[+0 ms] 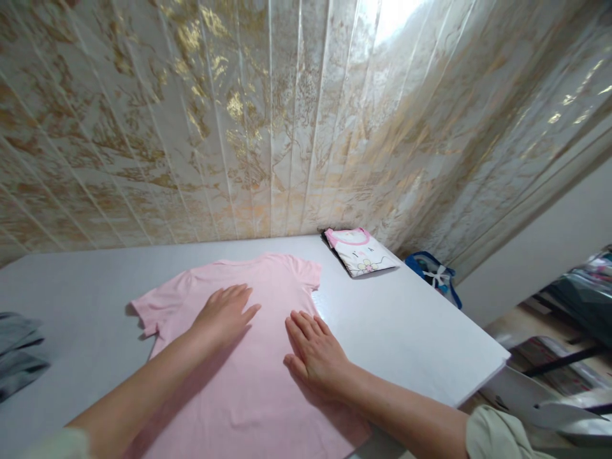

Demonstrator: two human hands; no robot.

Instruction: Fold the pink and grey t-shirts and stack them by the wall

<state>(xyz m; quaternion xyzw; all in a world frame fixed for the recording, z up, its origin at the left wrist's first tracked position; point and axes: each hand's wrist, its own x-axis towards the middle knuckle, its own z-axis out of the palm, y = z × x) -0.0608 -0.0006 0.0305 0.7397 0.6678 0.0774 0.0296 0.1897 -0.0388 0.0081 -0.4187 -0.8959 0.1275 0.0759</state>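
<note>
A pink short-sleeved T-shirt (272,395) lies spread flat on the white table, its neckline toward the wall and its lower hem out of view. My left hand (227,313) rests on the upper middle of the shirt, fingers stretched out and thumb apart. Near the shirt's right side edge, my right hand (313,350) lies palm down on the fabric with its fingers extended. Neither hand grips anything. Light creases show in the lower part of the shirt.
The white table (406,319) meets a gold-patterned curtain (248,127). A folded white shirt with pink collar (358,252) lies at the back right. Grey folded cloth (19,354) sits at the left edge. A blue-trimmed bag (435,275) stands beyond the table's right edge.
</note>
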